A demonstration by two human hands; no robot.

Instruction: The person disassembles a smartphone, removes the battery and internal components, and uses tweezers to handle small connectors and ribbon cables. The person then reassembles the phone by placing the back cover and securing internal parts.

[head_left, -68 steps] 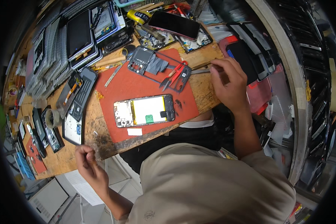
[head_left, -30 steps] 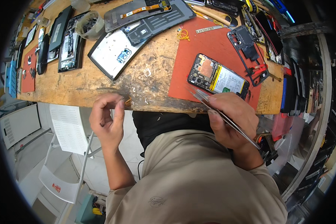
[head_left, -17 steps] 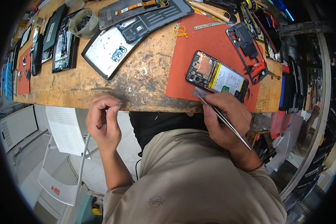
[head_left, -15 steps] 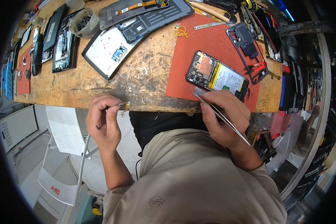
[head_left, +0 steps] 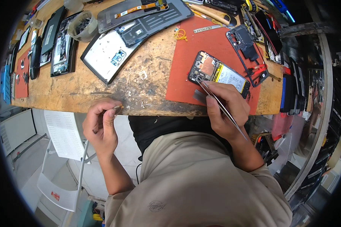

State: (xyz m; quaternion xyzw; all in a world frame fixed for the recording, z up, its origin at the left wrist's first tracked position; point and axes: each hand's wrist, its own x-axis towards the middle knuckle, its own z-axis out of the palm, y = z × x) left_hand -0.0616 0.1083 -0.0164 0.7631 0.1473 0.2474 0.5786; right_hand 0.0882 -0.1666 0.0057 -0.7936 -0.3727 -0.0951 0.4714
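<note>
Orange mat [head_left: 219,49] kept the opened phone [head_left: 219,74] from sliding | right hand [head_left: 225,109] fingers pinched shut on tweezers [head_left: 216,100], tips at phone's near corner | left hand [head_left: 100,126] off the mat at surface [head_left: 64,90] edge, fingers nipping a tiny part, can't tell what

Left hand [head_left: 101,126] curled loosely, fingertips pinched together, forearm bent up; right hand [head_left: 225,109] in a pen-style pinch, wrist cocked.
</note>
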